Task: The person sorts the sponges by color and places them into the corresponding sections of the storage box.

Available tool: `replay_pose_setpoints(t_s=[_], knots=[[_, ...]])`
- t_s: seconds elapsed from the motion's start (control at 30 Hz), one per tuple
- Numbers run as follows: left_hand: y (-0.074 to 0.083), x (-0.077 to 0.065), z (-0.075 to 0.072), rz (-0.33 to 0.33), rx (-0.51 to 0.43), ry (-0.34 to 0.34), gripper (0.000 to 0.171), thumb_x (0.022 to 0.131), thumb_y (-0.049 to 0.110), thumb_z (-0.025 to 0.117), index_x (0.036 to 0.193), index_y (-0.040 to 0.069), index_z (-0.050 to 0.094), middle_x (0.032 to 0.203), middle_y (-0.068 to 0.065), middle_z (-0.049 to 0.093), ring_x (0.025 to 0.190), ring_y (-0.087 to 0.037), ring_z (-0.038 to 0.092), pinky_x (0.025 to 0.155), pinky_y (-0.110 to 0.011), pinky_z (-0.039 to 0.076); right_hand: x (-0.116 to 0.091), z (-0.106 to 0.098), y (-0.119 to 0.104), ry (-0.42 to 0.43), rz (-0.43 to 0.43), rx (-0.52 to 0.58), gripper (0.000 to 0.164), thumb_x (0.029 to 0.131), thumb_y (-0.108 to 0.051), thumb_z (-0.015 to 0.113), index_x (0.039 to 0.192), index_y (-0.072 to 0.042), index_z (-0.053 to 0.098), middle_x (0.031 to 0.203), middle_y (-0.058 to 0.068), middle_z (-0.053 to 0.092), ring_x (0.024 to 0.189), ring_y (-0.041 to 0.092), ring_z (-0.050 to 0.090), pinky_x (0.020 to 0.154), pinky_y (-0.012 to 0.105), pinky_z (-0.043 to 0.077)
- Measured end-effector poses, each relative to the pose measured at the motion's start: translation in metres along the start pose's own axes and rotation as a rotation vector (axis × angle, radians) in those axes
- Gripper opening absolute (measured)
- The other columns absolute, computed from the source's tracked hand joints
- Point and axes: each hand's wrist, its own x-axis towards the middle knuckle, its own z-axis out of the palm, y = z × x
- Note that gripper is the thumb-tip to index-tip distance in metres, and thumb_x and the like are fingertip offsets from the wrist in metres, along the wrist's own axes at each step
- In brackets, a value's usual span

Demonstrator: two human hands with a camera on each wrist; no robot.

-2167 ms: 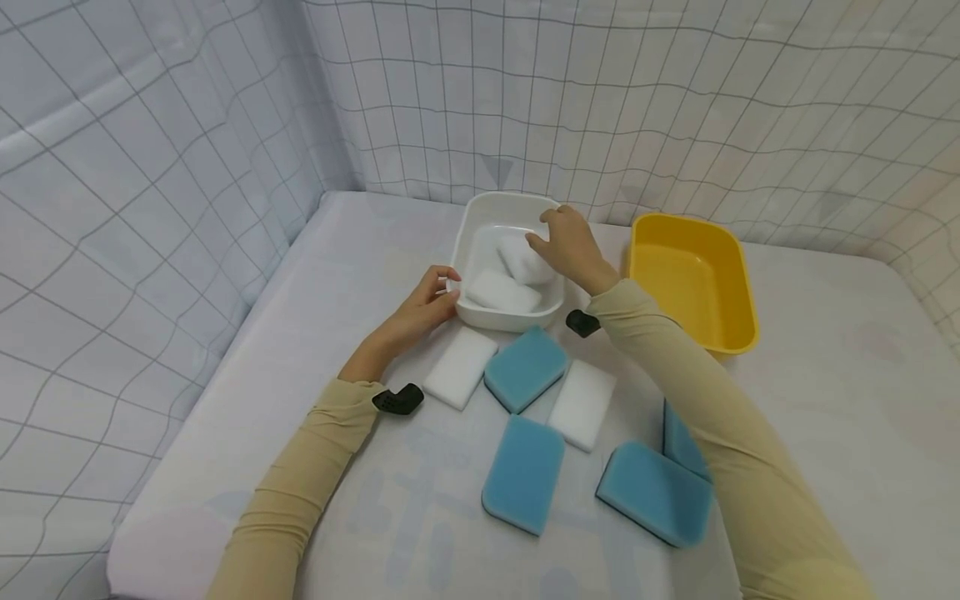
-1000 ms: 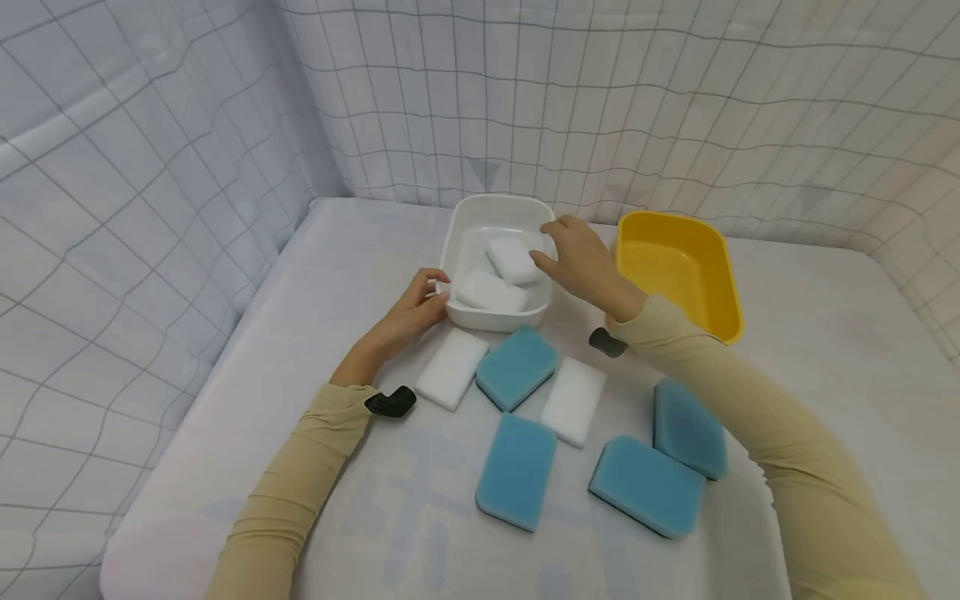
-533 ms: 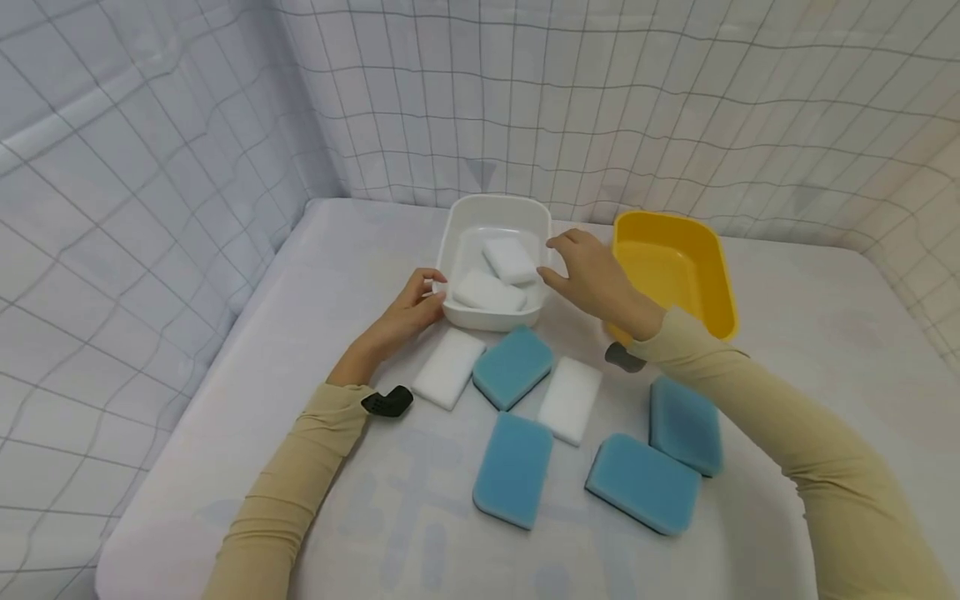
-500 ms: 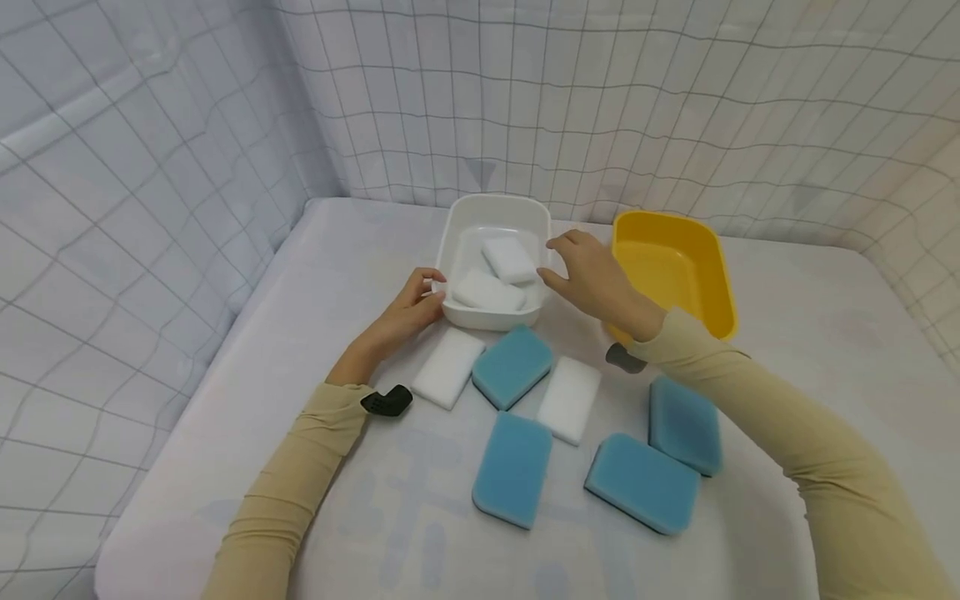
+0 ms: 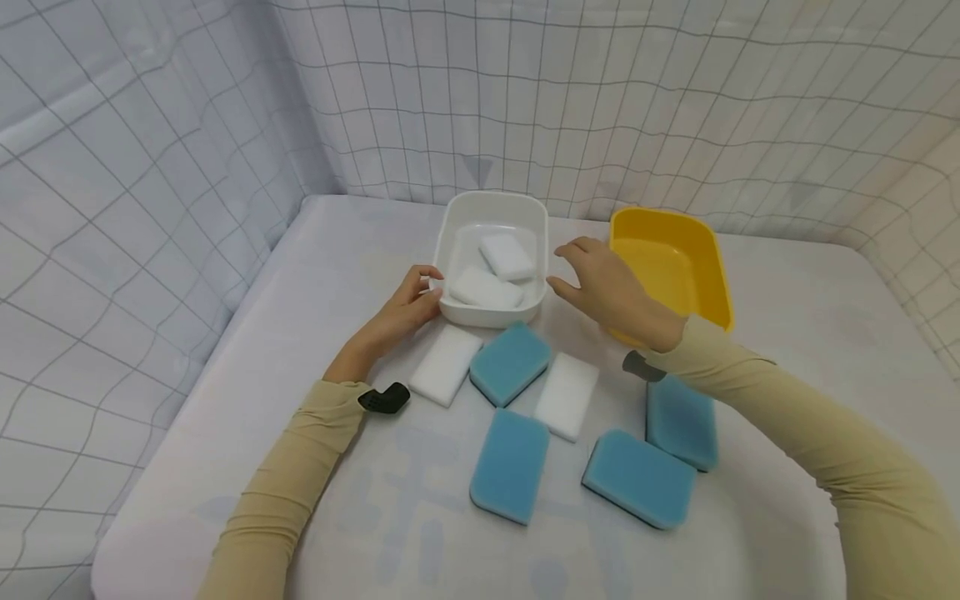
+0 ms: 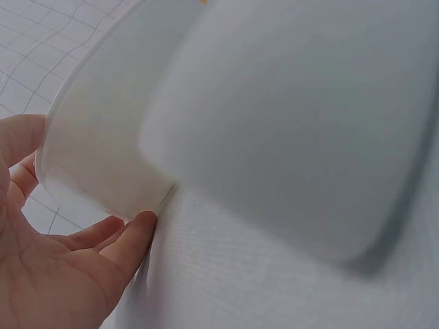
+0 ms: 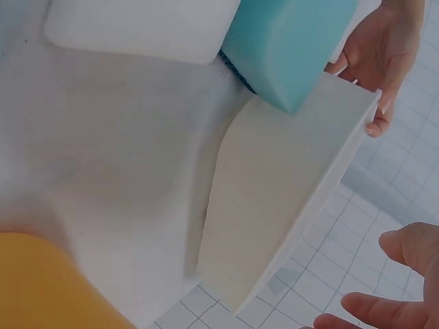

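Note:
My left hand (image 5: 408, 308) grips the near left corner of a white plastic basin (image 5: 492, 318), fingers at the rim and thumb lower on the wall, as the left wrist view shows. Two white sponges (image 5: 507, 256) lie inside, one leaning over the other. My right hand (image 5: 607, 283) hovers just right of the basin with fingers spread and slightly bent, nothing between them. In the right wrist view its fingertips (image 7: 398, 243) stand apart from the basin wall (image 7: 274, 178). On the table before the basin lie two white sponges (image 5: 446, 365) and several blue sponges (image 5: 510, 465) with dark undersides.
A yellow basin (image 5: 671, 267) stands to the right, partly behind my right hand. Grid-patterned white curtains (image 5: 480, 92) enclose the back and left of the table (image 5: 360, 533). Dark wrist devices (image 5: 385, 398) stick out from both sleeves.
My right hand has pulled back from over the white basin, out to its right. The two sponges stay inside it. My left hand keeps its hold, and the view has shifted slightly.

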Motion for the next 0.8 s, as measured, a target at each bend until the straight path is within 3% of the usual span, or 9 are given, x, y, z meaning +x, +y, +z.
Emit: replay_pose_setpoints(t_s=[0.4, 0.8], knots=[[0.0, 0.001, 0.001, -0.012, -0.024, 0.006, 0.033, 0.101, 0.027, 0.04, 0.127, 0.017, 0.024, 0.14, -0.02, 0.028, 0.13, -0.03, 0.037, 0.114, -0.046, 0.026, -0.02, -0.002, -0.008, -0.037, -0.076, -0.016, 0.04, 0.087, -0.023, 0.066, 0.115, 0.005, 0.059, 0.112, 0.02, 0.062, 0.102, 0.033, 0.06, 0.086, 0.041, 0.052], [-0.002, 0.003, 0.0, -0.003, -0.023, 0.005, 0.034, 0.1, 0.028, 0.041, 0.127, 0.016, 0.024, 0.138, -0.017, 0.027, 0.13, -0.029, 0.037, 0.114, -0.046, 0.026, -0.031, -0.004, -0.012, -0.053, -0.067, -0.011, 0.039, 0.085, -0.023, 0.068, 0.113, 0.004, 0.06, 0.11, 0.018, 0.063, 0.098, 0.03, 0.061, 0.084, 0.04, 0.054]])
